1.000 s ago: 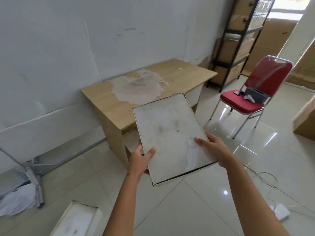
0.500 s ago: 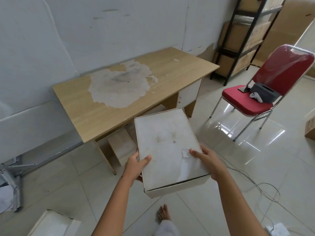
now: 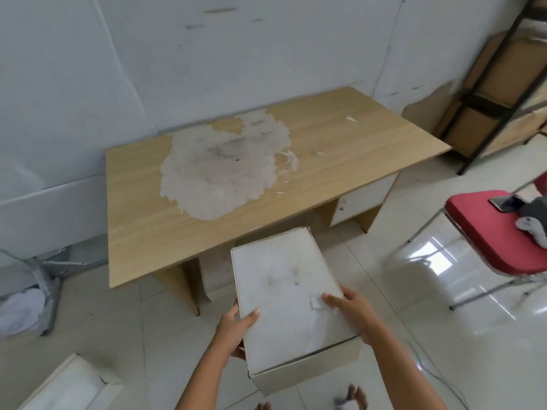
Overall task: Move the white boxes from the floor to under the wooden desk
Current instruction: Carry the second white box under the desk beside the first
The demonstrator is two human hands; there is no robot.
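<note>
I hold a white cardboard box (image 3: 284, 294) with both hands, in front of the wooden desk (image 3: 142, 220). My left hand (image 3: 233, 329) grips its left side, thumb on the lid. My right hand (image 3: 352, 312) grips the right side near a torn patch of the lid. The box hangs above the floor, its far end close to the desk's front edge. The desk stands against the wall and has a large peeled patch on its top. A second white box (image 3: 71, 386) lies on the floor at the bottom left. What lies under the desk is mostly hidden.
A red chair (image 3: 500, 232) with a phone and grey items stands to the right. A black metal shelf (image 3: 497, 84) with brown cartons is at the back right. A metal frame with white cloth (image 3: 20, 306) lies at the left. A thin cable (image 3: 426, 365) runs over the tiles.
I have stepped closer to the desk and the view tilts down more. The box has dropped lower and sits nearer the desk's front edge, still in both hands.
</note>
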